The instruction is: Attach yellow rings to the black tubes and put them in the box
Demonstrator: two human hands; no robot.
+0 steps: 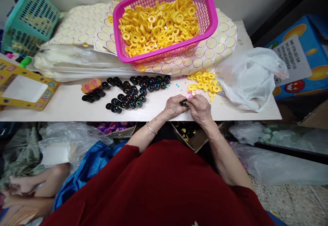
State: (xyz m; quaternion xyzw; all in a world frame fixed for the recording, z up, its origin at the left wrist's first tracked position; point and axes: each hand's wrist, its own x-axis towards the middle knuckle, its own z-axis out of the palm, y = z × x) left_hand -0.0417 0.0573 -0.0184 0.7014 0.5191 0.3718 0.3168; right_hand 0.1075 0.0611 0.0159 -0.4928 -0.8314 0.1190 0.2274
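Note:
My left hand (pixel 174 106) and my right hand (pixel 200 108) meet at the front edge of the white table (pixel 64 104). Both are closed together on a small black cylinder (pixel 185 103) pinched between their fingertips. Tiny coloured beads (pixel 179 84) lie scattered just beyond the hands. A loose pile of yellow plastic rings (pixel 205 82) sits to the right of them. Several black cylinders with coloured beads inside (pixel 133 91) stand in rows to the left.
A pink basket (pixel 205 0) full of yellow rings rests on stacked sticker sheets (pixel 84 26) at the back. A teal basket (pixel 30 17) is far left, a plastic bag (pixel 249 75) right, a cardboard box (pixel 194 139) under the table. Another person's arm (pixel 38 185) shows lower left.

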